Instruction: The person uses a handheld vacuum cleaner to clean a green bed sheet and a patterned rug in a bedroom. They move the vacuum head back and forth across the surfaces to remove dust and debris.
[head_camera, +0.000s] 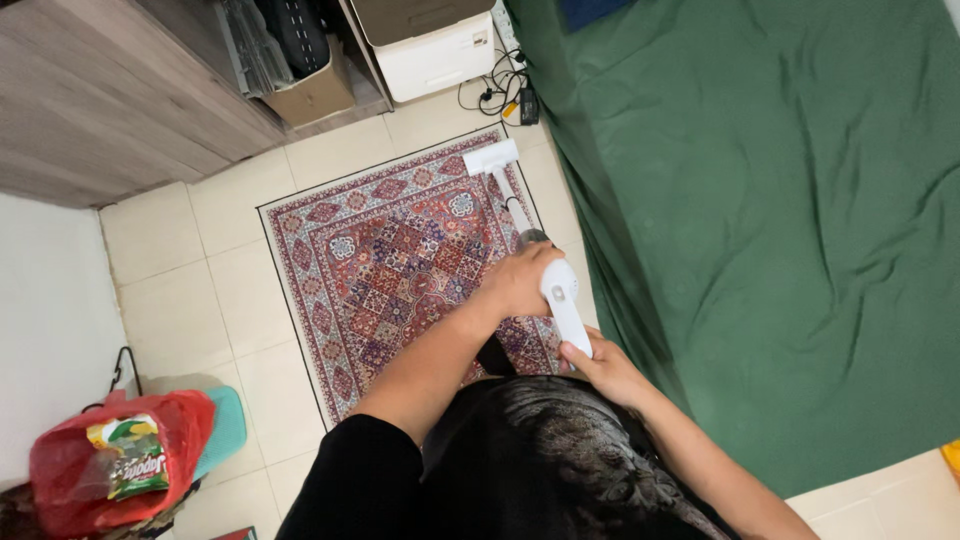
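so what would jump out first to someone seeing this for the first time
The patterned red rug on the pale tiled floor draws the eye first, with the white handheld vacuum running along its right edge, its nozzle at the rug's far corner. The left hand grips the vacuum's body and the right hand holds its rear end. To the right spreads a big green sheet, and a red plastic bag sits at the lower left.

The scene is lit evenly and fairly brightly by soft indoor light; no glare is seen. Faint shadows are cast in the folds of the green sheet (780, 200) and under the wooden cabinet (110, 90). Focus is held throughout, though lines are bent slightly towards the edges.
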